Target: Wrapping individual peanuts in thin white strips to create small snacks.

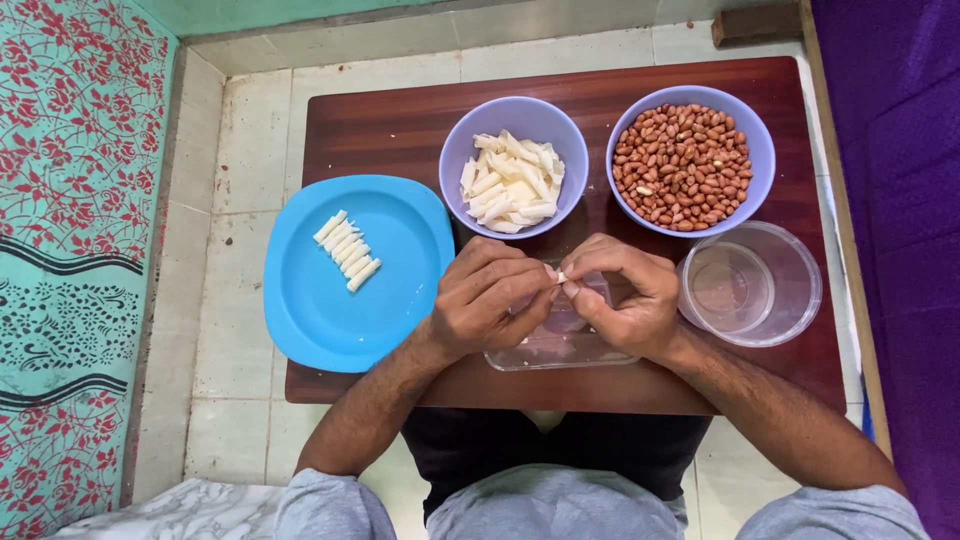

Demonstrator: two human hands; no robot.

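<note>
Pastry strip [561,277] pinched between fingertips of left hand [490,300] and right hand [625,297], frame centre, over clear tray [560,350]. Probably mid-roll; needs tight finish, then onto blue plate [350,275] lower left.

There is one view only, from the camera on my head, facing almost straight down over my lap. It sits close enough that the dark wooden desk [400,120] fills the middle of the frame, its far edge near the top. My forearms come in from the bottom edge. Tiled floor [235,290] shows at the left, a patterned cloth [70,250] beyond it, purple fabric [900,200] at the right.
</note>
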